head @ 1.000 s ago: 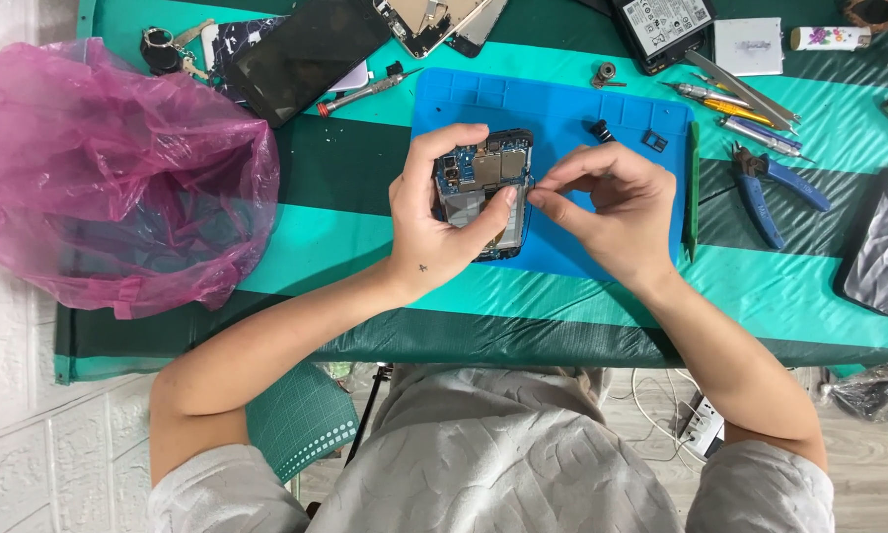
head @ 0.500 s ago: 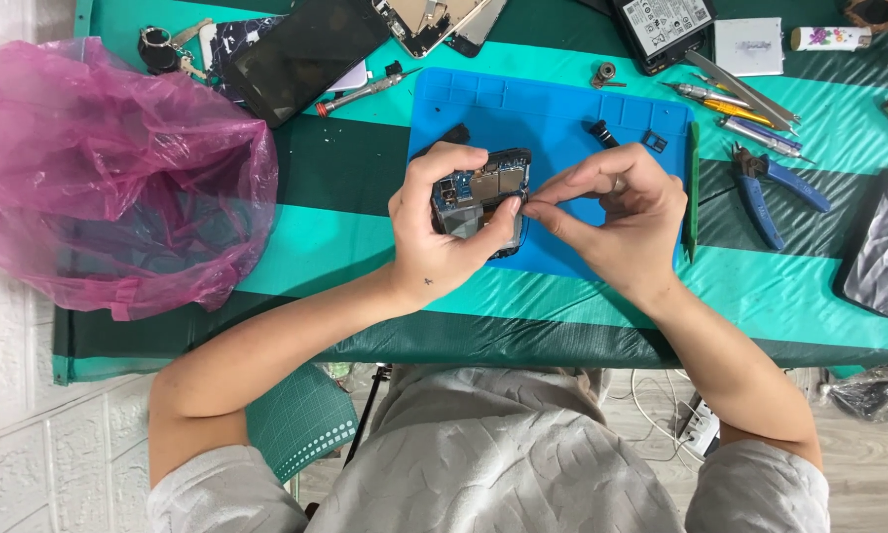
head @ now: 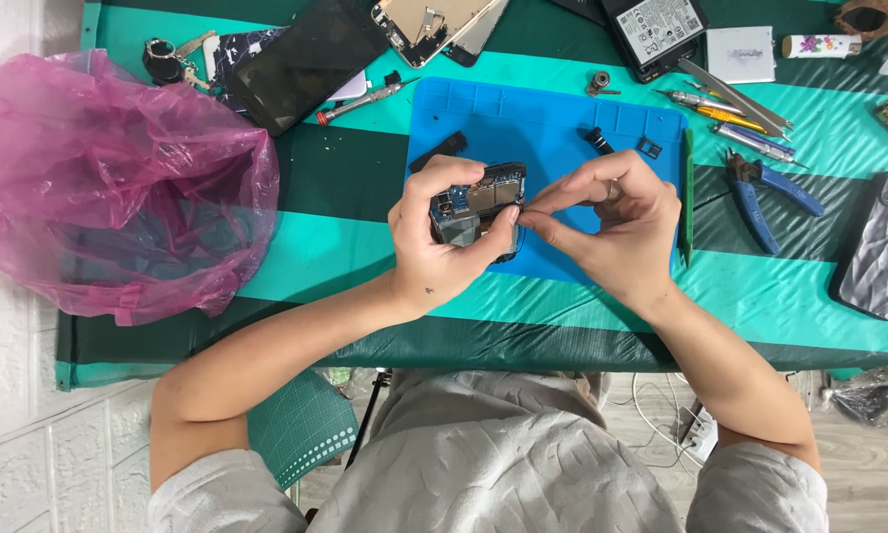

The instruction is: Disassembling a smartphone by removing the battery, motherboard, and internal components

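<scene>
Left hand [head: 442,247] is clamped around the opened phone [head: 477,209], lifted just above the blue mat [head: 553,128], circuit side up. Thumb runs along the phone's near edge, fingers wrap over the far edge. Right hand [head: 612,222] is pinched, thumb and forefinger tips meeting at the phone's right edge. I can't tell if there's a part between them (too small to resolve from here), so I'd call it closed on the phone's edge.

On the mat: a black strip [head: 437,151] by the left corner, two small black parts [head: 598,140] near the far right side. A green pry stick [head: 688,197] lies along the mat's right edge.

Around it on the striped table [head: 345,207]: pink bag [head: 109,188] far left, dark screen panel [head: 306,59] and screwdriver [head: 365,102] behind the mat, blue-handled pliers [head: 760,188] to the right, tweezers [head: 730,94] beyond those, cased phone [head: 883,247] at the right edge.
</scene>
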